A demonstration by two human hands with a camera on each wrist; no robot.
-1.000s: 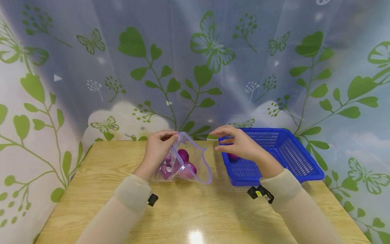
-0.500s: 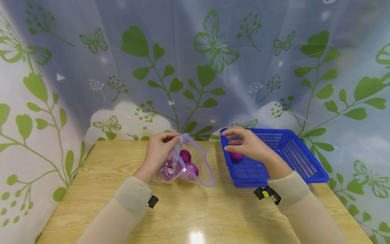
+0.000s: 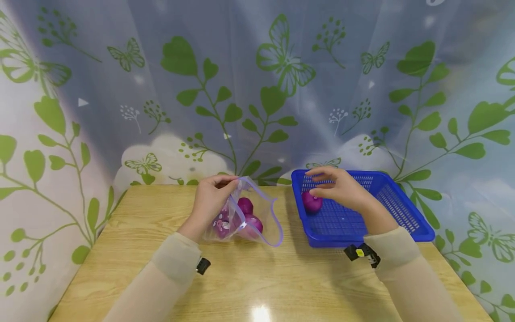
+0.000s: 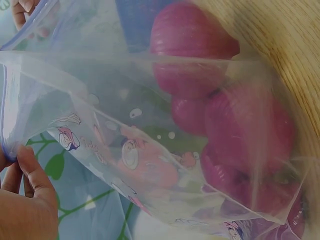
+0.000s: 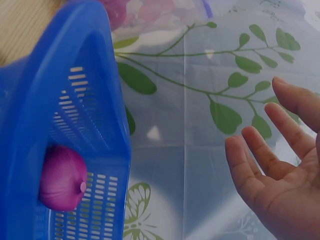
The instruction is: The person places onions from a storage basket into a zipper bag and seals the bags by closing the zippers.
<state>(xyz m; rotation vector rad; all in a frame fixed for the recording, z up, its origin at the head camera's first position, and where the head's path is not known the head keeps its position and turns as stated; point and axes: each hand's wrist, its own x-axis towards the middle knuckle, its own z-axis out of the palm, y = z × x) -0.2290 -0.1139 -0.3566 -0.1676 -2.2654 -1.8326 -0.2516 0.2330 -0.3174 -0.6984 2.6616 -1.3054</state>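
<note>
Near the tabletop's back edge, the left hand (image 3: pixel 211 201) pinches open the rim of the clear plastic zip bag (image 3: pixel 245 217), several purple onions (image 4: pixel 240 125) left inside. Toward the right edge, the right hand (image 3: pixel 342 190) hovers, fingers relaxed and empty, above one purple onion (image 3: pixel 311 202) already lying in the blue perforated plastic basket (image 3: pixel 402 223).

wood table (image 3: pixel 257 277), leaf-print curtain (image 3: pixel 257 89)

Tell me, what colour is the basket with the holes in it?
The basket is bright blue. It shows best in the head view.
</note>
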